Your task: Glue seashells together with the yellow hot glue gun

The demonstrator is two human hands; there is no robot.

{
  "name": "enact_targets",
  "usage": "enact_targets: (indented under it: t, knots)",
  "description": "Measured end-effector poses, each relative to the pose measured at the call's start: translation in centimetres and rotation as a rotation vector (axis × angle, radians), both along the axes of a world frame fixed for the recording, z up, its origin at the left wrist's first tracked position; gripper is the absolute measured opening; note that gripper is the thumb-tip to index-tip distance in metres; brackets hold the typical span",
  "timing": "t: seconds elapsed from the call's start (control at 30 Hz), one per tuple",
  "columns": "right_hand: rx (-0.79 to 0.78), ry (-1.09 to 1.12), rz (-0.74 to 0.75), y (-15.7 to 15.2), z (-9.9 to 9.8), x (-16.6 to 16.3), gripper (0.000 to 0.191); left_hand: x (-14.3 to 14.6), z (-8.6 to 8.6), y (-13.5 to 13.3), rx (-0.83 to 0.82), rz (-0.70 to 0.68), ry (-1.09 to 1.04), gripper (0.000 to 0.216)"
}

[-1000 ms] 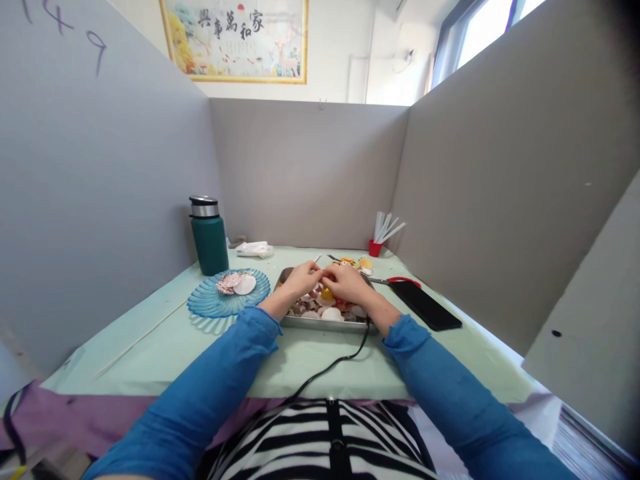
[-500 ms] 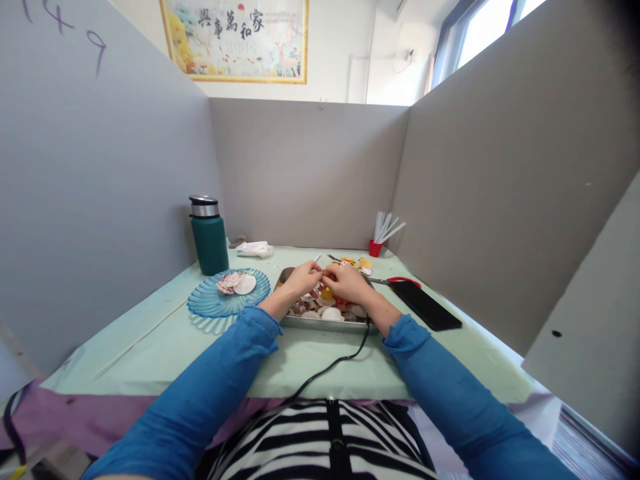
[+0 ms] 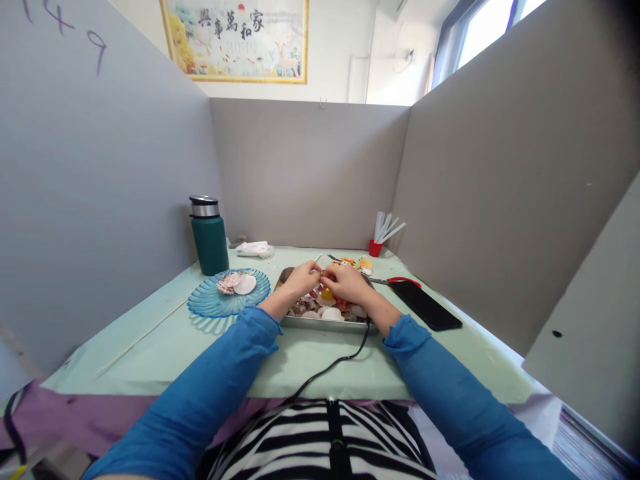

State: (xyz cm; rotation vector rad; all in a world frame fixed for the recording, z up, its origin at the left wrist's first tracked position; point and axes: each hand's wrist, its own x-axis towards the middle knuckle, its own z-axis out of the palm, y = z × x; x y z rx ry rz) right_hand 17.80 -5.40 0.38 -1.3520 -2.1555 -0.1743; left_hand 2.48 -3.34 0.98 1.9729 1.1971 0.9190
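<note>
Shells point(image 3: 331, 313) lie in the metal tray point(image 3: 320, 325) under my hands, probably so anything loose lands back inside. My left hand point(image 3: 302, 279) and right hand point(image 3: 346, 281) meet above it with fingers bent inward; I cannot tell what, if anything, my grip pinches. The blue plate point(image 3: 199, 305) stands nearby on the table point(image 3: 360, 380), perhaps keeping a few pieces point(image 3: 244, 286) apart.

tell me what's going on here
A person's bare left hand and right hand are close together above a rectangular silver metal tray of multicoloured seashells; whatever is in their grip is too small to make out. To the left, a round blue scalloped plate holds pinkish shells and a white disc.
</note>
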Motion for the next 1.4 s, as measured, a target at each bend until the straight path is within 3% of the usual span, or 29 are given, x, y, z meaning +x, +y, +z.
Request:
enact_targets:
  t: [0.67, 1.13, 1.4]
  knots:
    - [0.007, -0.02, 0.009, -0.2, 0.1, -0.1, 0.022, 0.0, 1.0, -1.3, -0.001, 0.057, 0.108, 0.016]
    - [0.006, -0.02, 0.001, 0.0, 0.0, -0.1, 0.021, 0.0, -0.3, 0.5, 0.038, 0.045, 0.102, 0.016]
    - [0.008, -0.023, -0.01, 0.1, -0.1, 0.0, 0.022, 0.1, 0.0, 0.2, 0.009, 0.031, 0.09, 0.016]
